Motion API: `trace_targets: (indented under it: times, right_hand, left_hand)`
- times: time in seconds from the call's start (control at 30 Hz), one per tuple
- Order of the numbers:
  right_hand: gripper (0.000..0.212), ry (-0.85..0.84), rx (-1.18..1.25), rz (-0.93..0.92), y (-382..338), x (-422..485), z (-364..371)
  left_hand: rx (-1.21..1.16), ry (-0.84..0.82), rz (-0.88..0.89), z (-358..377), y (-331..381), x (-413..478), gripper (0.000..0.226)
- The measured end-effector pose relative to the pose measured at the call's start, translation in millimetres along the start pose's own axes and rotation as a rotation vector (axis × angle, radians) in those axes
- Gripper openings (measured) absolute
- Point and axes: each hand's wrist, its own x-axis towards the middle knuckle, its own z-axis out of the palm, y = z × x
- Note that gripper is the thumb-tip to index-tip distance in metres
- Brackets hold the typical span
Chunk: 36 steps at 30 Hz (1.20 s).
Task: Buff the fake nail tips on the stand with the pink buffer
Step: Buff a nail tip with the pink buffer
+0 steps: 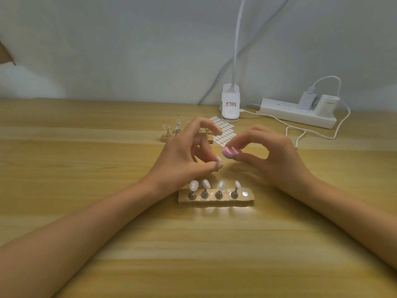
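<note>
- While four tips [220, 186] sit on the stand [216, 201], centre frame, the left hand [182, 155] pinches, apparently, a fifth tip [219, 161].
- The right hand [275, 155] grips the buffer [231, 152] just beside it.

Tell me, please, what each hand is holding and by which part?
The right hand pinches the pink buffer by one end, thumb below and fingers above. The left hand pinches a fake nail tip between thumb and fingertip; the exact part is hidden.

Mid table [86, 233]: wooden stand [216, 201], four nail tips [220, 186] upright, bare metal disc [245, 193] at 3 o'clock end. At 12 o'clock of stand: left hand [180, 153] pinching loose nail tip [219, 161]; right hand [277, 153] pinching pink buffer [231, 152] just beside. Toward 1 o'clock: power strip [296, 112].
</note>
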Motion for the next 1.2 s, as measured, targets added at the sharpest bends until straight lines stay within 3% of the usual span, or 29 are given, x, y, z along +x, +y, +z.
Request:
trace_targets:
  times: [0.53,0.63,0.87,1.03,1.2]
  right_hand:
    - [0.018,0.092,0.057,0.112,1.9,-0.6,-2.6]
    - [0.022,0.101,0.060,0.129,0.4,-0.4,-1.6]
    - [0.018,0.081,0.072,-0.029,-11.3,3.0,7.6]
    - [0.023,0.062,0.081,0.027,-9.3,3.2,6.0]
    - [0.023,0.017,0.073,-0.028,-10.4,3.0,7.5]
  left_hand:
    - [-0.276,-0.020,-0.175,-2.8,-2.4,2.2,0.055]
    - [-0.219,0.014,-0.154,-2.7,-0.4,2.5,0.055]
    - [-0.187,0.024,-0.085,-1.8,-0.3,3.2,0.056]
    - [-0.142,0.055,-0.061,-0.7,1.4,2.0,0.052]
    - [-0.116,0.043,-0.046,-0.4,1.9,1.8,0.052]
